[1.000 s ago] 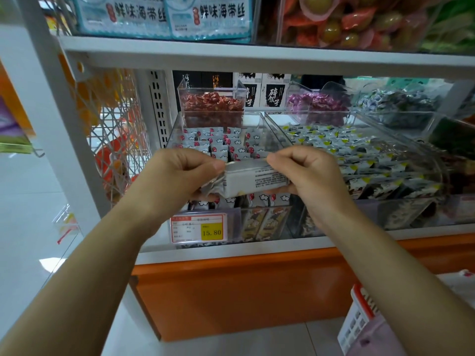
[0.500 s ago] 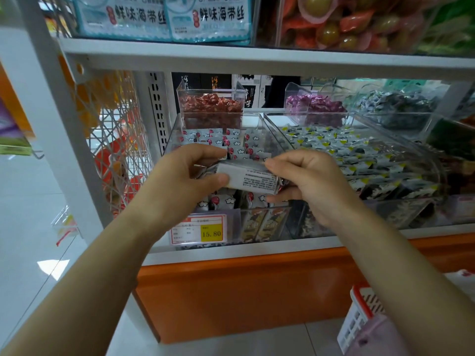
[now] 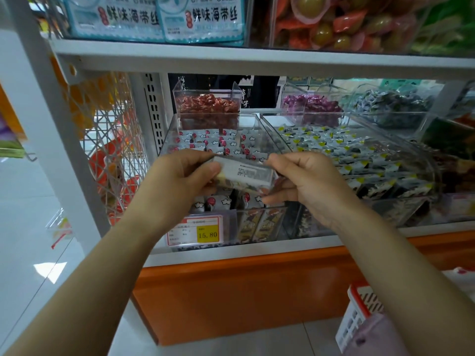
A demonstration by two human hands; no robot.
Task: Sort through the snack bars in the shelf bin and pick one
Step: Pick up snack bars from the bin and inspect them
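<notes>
— What are the hands doing?

— Both are holding one snack bar level, just above the front half of the clear shelf bin. The left hand is pinching the bar's left end between thumb and curled fingers. The right hand is gripping the right end the same way, with its lower fingers curling under the wrapper.

— Which side of the bar is showing?

— A pale grey face with small print is facing the camera. The print is too blurred to read.

— And the bin?

— It is sitting on the white shelf, holding many white-wrapped bars with red dots. A price tag reading 15.80 is hanging on the front, below the left hand.

— Anything beside it?

— A second clear bin, touching it on the right, is holding packets with yellow marks. A white and orange basket is showing at the lower right.
</notes>
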